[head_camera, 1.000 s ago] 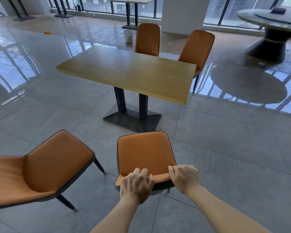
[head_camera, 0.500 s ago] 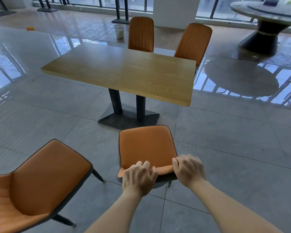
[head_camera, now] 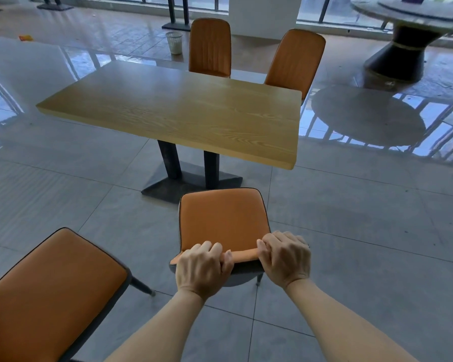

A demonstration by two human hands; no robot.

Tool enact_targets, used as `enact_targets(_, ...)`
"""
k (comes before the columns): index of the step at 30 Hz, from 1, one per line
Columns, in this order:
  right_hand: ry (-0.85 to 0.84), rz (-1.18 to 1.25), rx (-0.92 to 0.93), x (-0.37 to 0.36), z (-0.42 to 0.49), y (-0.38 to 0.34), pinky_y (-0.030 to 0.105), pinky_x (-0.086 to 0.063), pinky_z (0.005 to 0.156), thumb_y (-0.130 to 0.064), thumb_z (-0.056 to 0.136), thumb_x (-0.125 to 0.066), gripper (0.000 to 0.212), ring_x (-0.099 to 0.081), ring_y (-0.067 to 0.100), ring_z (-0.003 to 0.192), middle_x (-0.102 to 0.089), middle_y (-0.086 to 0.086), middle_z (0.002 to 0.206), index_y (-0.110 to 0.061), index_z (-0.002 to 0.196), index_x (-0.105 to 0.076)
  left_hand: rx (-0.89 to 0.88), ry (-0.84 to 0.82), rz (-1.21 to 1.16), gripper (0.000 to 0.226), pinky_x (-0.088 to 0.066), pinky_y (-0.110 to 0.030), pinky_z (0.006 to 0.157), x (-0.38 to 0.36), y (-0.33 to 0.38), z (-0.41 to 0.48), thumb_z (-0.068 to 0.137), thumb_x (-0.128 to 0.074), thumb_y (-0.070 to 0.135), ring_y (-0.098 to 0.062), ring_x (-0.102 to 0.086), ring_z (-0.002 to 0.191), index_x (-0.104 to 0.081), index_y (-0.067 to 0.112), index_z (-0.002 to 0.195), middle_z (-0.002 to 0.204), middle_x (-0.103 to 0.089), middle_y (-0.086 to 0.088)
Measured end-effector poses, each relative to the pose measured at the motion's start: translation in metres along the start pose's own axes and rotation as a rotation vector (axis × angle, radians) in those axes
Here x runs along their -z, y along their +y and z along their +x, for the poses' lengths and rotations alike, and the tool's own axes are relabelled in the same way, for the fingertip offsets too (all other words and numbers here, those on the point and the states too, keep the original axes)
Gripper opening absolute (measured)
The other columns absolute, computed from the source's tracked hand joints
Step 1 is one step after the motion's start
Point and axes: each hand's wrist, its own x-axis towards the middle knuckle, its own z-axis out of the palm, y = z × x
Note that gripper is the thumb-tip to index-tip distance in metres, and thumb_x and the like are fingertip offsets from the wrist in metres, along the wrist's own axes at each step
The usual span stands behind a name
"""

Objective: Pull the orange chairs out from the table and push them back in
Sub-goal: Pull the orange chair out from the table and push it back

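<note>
An orange chair (head_camera: 222, 220) stands on the floor in front of me, a short way from the near edge of the wooden table (head_camera: 178, 113). My left hand (head_camera: 202, 267) and my right hand (head_camera: 285, 257) both grip the top of its backrest. A second orange chair (head_camera: 50, 291) stands pulled out at the lower left, apart from the table. Two more orange chairs, one (head_camera: 210, 47) and another (head_camera: 296, 60), sit at the table's far side.
A round dark-based table (head_camera: 413, 24) stands at the back right. A white wastebasket (head_camera: 174, 42) sits on the floor behind the wooden table. The table's black pedestal base (head_camera: 191, 184) lies just beyond the held chair. Glossy tiled floor surrounds everything.
The held chair has slid forward towards the table with both hands on its backrest. The table now looks nearer and the left chair has dropped lower in the view.
</note>
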Motion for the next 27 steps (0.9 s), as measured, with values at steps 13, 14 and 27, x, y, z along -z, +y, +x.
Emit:
enact_targets(13,0.065,0.043,0.07,-0.016,0.039,0.018,0.026,-0.023,0.056,-0.047,0.096,-0.042,0.047,-0.033,0.012,0.053,-0.053,-0.004,0.055,-0.023,0.057,-0.051,0.044,0.059,0.044,0.04,-0.032,-0.024,0.042,-0.018,0.002,0.037,0.093,-0.04,0.044,-0.016,-0.038,0.045,-0.048,0.022,0.061,0.055,-0.047,0.005)
enact_targets(14,0.066,0.044,0.071,-0.017,0.04,0.019,0.026,-0.023,0.056,-0.047,0.096,-0.041,0.047,-0.032,0.012,0.054,-0.053,-0.004,0.055,-0.023,0.057,-0.051,0.04,0.065,0.045,0.04,-0.03,-0.024,0.042,-0.018,0.002,0.038,0.093,-0.04,0.044,-0.016,-0.038,0.045,-0.048,0.022,0.061,0.055,-0.047,0.005)
enact_targets(27,0.086,0.034,0.069,-0.027,0.053,0.022,0.025,-0.034,0.055,-0.044,0.098,-0.037,0.046,-0.046,0.018,0.055,-0.056,-0.002,0.061,-0.022,0.061,-0.054,-0.18,0.13,0.074,0.027,-0.035,-0.028,0.045,-0.02,-0.01,0.052,0.097,-0.045,0.041,-0.018,-0.044,0.061,-0.054,0.02,0.083,0.078,-0.051,-0.001)
